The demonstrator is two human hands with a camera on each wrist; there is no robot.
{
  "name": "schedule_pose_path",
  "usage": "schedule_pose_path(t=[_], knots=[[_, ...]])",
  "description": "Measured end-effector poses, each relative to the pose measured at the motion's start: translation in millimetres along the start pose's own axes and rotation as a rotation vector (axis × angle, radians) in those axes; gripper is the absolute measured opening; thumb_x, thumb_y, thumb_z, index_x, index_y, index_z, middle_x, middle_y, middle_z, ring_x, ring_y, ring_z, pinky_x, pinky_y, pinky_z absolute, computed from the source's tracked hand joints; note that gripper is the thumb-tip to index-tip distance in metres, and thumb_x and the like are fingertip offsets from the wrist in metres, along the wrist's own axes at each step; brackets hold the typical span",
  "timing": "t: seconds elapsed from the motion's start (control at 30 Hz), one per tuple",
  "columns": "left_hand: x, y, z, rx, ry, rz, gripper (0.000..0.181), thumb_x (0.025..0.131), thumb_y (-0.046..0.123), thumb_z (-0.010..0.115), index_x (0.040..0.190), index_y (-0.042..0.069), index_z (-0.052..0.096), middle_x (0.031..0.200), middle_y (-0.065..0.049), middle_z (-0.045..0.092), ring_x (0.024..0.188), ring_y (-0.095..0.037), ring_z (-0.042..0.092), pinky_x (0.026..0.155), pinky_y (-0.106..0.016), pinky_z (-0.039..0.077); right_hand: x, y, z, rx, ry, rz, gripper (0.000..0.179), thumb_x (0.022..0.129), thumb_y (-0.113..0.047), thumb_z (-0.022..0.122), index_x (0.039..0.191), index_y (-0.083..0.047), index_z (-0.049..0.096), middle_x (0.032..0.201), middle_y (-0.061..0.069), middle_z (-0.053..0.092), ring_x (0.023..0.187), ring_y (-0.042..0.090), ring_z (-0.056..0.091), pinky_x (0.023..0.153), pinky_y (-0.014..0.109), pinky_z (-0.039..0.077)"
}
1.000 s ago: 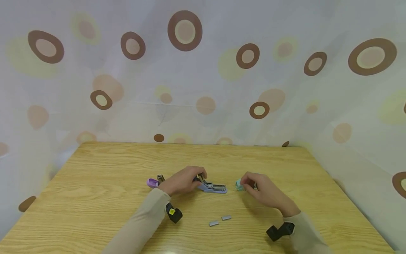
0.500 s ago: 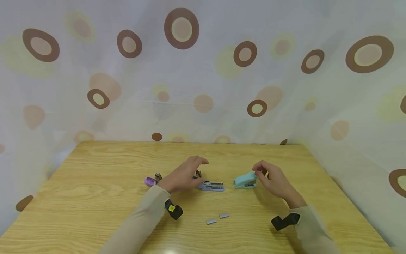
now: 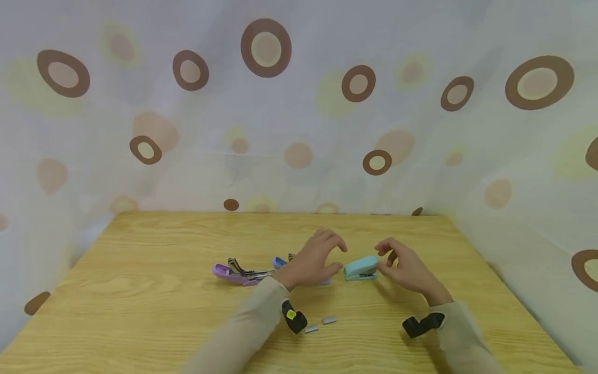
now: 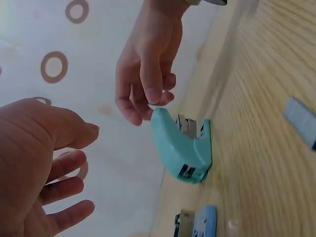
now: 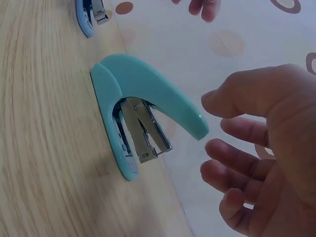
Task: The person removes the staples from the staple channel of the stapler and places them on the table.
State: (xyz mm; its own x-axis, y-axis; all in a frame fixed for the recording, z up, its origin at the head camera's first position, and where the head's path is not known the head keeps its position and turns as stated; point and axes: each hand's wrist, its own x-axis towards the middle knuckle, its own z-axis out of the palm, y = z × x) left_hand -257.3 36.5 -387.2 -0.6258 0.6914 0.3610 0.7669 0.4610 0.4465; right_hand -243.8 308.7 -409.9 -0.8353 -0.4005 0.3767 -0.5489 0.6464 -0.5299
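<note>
A teal stapler [image 3: 361, 267] stands on the wooden table between the two hands. In the right wrist view its top arm is lifted off the metal staple channel [image 5: 140, 129]. My right hand [image 3: 405, 267] is at the stapler's raised end, fingers loosely bent and gripping nothing; the thumb is very close to the tip. My left hand [image 3: 312, 263] hovers left of the teal stapler, thumb and fingers spread, nothing in it. Behind that hand, a blue stapler [image 3: 279, 262] lies opened up, partly hidden. Further left is a purple stapler [image 3: 223, 271], also opened up.
Two small grey staple strips [image 3: 329, 320] lie on the table [image 3: 140, 311] nearer the front, close to the left wrist's black camera [image 3: 294, 319]. A patterned curtain [image 3: 299, 124] hangs behind the table's far edge.
The right hand has drawn back from over the teal stapler to its right end, uncovering it. My left hand has let go of the blue stapler and moved right towards the teal one.
</note>
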Motion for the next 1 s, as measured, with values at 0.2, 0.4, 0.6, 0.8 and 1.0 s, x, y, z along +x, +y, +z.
schedule_pose_path(t=[0.2, 0.4, 0.6, 0.8, 1.0], knots=[[20.4, 8.8, 15.6, -0.019, -0.052, -0.009, 0.024, 0.095, 0.015, 0.059, 0.119, 0.011, 0.057, 0.122, -0.003, 0.054, 0.117, -0.02, 0.051, 0.098, -0.029, 0.044, 2.1, 4.8, 1.8, 0.025, -0.066, 0.003, 0.034, 0.086, 0.0, 0.068, 0.116, 0.004, 0.053, 0.1, 0.013, 0.059, 0.072, 0.006, 0.05, 0.05, 0.022, 0.043], [36.5, 5.8, 34.0, 0.066, -0.137, -0.028, 0.03, 0.095, 0.017, 0.059, 0.125, 0.015, 0.055, 0.126, -0.002, 0.054, 0.112, -0.016, 0.053, 0.091, -0.024, 0.047, 1.4, 5.1, 1.2, 0.024, -0.121, 0.061, 0.059, 0.087, -0.002, 0.067, 0.134, 0.009, 0.034, 0.103, 0.015, 0.058, 0.073, 0.005, 0.053, 0.055, 0.023, 0.045], [49.6, 8.5, 42.6, 0.082, -0.186, -0.048, 0.032, 0.095, 0.021, 0.06, 0.127, 0.017, 0.055, 0.125, 0.0, 0.055, 0.115, -0.015, 0.052, 0.091, -0.025, 0.047, 1.0, 8.9, 5.1, 0.034, -0.13, 0.053, 0.053, 0.087, 0.003, 0.065, 0.132, 0.007, 0.038, 0.102, 0.016, 0.058, 0.072, 0.006, 0.053, 0.056, 0.023, 0.047], [56.2, 10.6, 46.9, 0.087, -0.219, -0.08, 0.035, 0.097, 0.023, 0.058, 0.132, 0.023, 0.055, 0.123, 0.0, 0.054, 0.104, -0.012, 0.055, 0.086, -0.024, 0.048, 1.9, 14.4, 10.4, 0.021, -0.11, 0.043, 0.05, 0.087, 0.006, 0.063, 0.132, 0.001, 0.044, 0.102, 0.013, 0.06, 0.072, 0.005, 0.053, 0.059, 0.024, 0.049], [56.9, 12.3, 50.2, 0.14, -0.222, -0.046, 0.04, 0.095, 0.016, 0.059, 0.134, 0.025, 0.054, 0.12, -0.004, 0.058, 0.096, -0.012, 0.056, 0.08, -0.022, 0.048, -4.2, 17.7, 13.5, 0.053, -0.101, 0.088, 0.046, 0.085, 0.009, 0.062, 0.128, 0.0, 0.048, 0.097, 0.011, 0.067, 0.071, 0.004, 0.055, 0.06, 0.023, 0.049]])
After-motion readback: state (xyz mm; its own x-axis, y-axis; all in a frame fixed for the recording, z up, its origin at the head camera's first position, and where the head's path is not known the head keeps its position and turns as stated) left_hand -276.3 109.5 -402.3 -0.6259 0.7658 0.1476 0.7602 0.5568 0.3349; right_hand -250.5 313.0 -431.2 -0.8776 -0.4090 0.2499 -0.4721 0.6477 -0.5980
